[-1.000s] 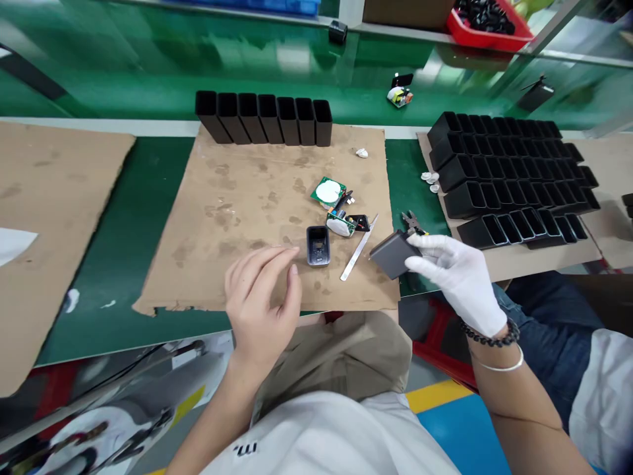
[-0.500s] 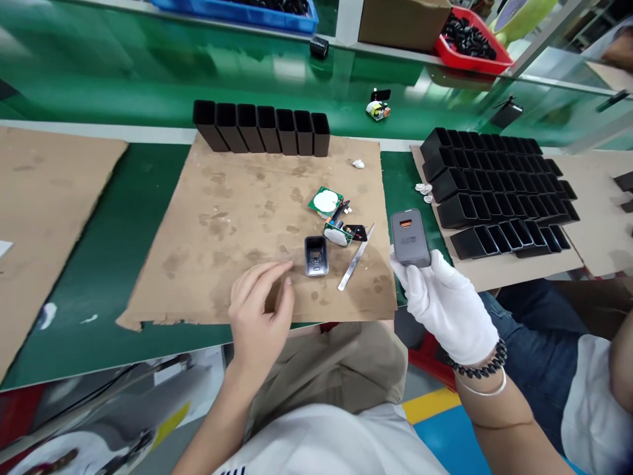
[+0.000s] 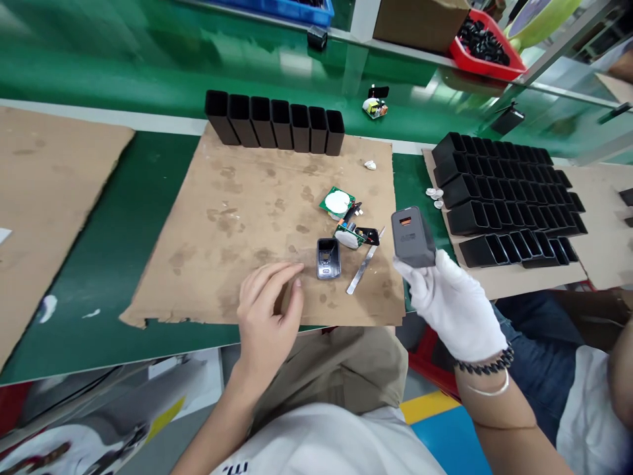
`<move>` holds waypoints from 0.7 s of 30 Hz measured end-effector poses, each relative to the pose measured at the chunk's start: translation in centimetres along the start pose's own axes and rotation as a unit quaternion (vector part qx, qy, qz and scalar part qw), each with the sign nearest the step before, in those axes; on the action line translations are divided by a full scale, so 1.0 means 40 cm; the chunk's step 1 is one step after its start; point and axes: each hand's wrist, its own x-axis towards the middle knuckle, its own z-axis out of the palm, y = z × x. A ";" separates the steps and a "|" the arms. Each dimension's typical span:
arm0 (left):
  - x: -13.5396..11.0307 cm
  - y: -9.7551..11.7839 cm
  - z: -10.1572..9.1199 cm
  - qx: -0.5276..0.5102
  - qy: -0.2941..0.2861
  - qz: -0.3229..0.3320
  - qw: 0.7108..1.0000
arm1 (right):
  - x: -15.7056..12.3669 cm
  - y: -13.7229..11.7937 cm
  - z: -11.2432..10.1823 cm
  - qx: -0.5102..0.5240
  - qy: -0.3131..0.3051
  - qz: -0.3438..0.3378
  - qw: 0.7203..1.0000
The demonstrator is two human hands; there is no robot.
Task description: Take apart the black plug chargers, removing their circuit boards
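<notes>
My right hand (image 3: 452, 303), in a white glove, grips a dark grey charger housing (image 3: 414, 239) with an orange port at its upper end. Bare and empty, my left hand (image 3: 270, 300) hovers near the cardboard's front edge with thumb and fingers apart. Just right of its fingertips lies an open black charger shell (image 3: 328, 259), hollow side up. Beyond that shell are a green circuit board with a white round pad (image 3: 337, 202) and a second board with components (image 3: 349, 235), joined to a small black piece. A flat metal strip (image 3: 364, 262) lies slanted beside them.
Brown cardboard (image 3: 237, 231) covers the green bench. A row of black sleeves (image 3: 277, 125) stands at its back; several more rows (image 3: 504, 191) are at right. A red tray (image 3: 487, 49) of black parts sits on the shelf. Another person's leg (image 3: 534, 336) is at right.
The whole view has shifted a little, moving the bench items to the right. The charger housing in my right hand has tilted, showing more of its side. My left hand keeps its pose.
</notes>
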 end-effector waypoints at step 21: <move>0.006 -0.002 0.000 -0.036 0.001 0.030 0.999 | 0.752 -0.263 0.215 -0.642 -0.001 -0.118 0.758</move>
